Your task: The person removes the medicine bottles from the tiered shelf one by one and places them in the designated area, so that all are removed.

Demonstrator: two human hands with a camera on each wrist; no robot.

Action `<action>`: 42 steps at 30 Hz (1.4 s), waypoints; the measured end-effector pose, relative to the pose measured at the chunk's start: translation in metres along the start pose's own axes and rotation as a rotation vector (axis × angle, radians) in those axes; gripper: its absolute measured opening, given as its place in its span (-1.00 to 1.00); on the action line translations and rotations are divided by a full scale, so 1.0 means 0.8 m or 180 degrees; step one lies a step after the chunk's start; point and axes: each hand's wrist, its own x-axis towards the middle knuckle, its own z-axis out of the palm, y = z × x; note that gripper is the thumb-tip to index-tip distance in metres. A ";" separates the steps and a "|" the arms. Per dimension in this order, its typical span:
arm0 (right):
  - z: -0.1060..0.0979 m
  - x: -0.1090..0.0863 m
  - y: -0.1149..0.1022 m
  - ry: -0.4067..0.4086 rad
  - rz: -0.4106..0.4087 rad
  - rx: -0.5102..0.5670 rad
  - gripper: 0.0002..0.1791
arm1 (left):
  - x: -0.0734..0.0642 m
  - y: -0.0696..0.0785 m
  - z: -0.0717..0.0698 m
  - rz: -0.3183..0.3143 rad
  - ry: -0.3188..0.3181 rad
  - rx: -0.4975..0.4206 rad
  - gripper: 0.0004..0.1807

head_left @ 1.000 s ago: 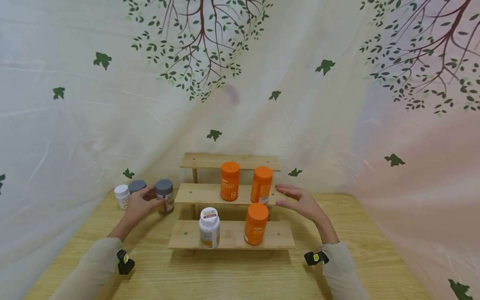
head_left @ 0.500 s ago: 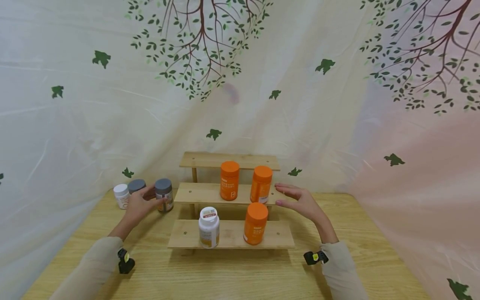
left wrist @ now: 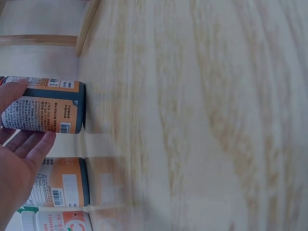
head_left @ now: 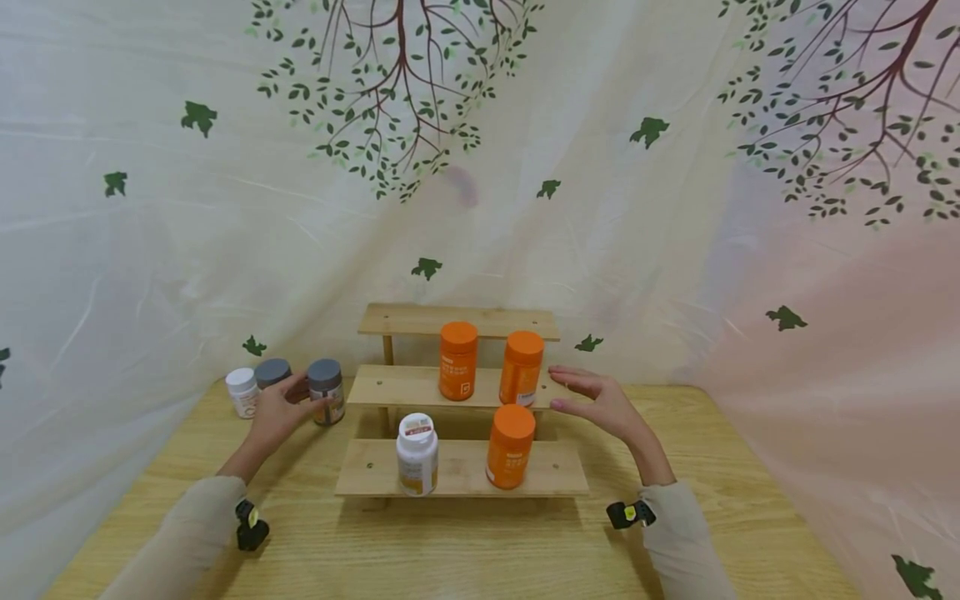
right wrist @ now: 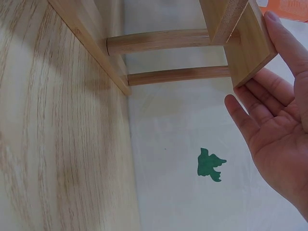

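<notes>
My left hand (head_left: 276, 417) grips a grey-capped supplement bottle (head_left: 326, 393) standing at the left of the stepped wooden shelf. In the left wrist view, the thumb lies on one side of this bottle's orange-and-dark label (left wrist: 45, 113) and the fingers on the other. A second grey-capped bottle (left wrist: 65, 183) stands just beside that hand, partly hidden by it in the head view. At the right end of the shelf's middle tier (head_left: 405, 387), my right hand (head_left: 603, 407) has its fingers loosely extended and holds nothing. Its fingertips are right at the board's end (right wrist: 252, 53).
Two orange bottles (head_left: 457, 362) stand on the middle tier. The bottom tier carries a white bottle (head_left: 417, 457) and another orange bottle (head_left: 511, 448). A small white bottle (head_left: 242, 392) is at the far left, and a printed curtain (head_left: 480, 233) hangs behind the wooden table (head_left: 465, 550).
The view has shifted very slightly. Both hands and all the bottles otherwise keep their places.
</notes>
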 end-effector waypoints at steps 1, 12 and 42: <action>0.000 0.000 0.000 -0.0002 -0.0003 -0.0004 -0.41 | 0.000 0.000 0.000 -0.0005 0.0008 0.0003 -0.22; 0.000 0.000 -0.001 -0.0004 -0.0027 0.0030 -0.42 | -0.003 0.002 -0.001 -0.0123 -0.0016 -0.0052 -0.24; 0.000 0.001 0.002 -0.0011 0.0044 -0.0027 -0.41 | 0.002 0.039 -0.005 0.0004 0.0270 0.0029 -0.26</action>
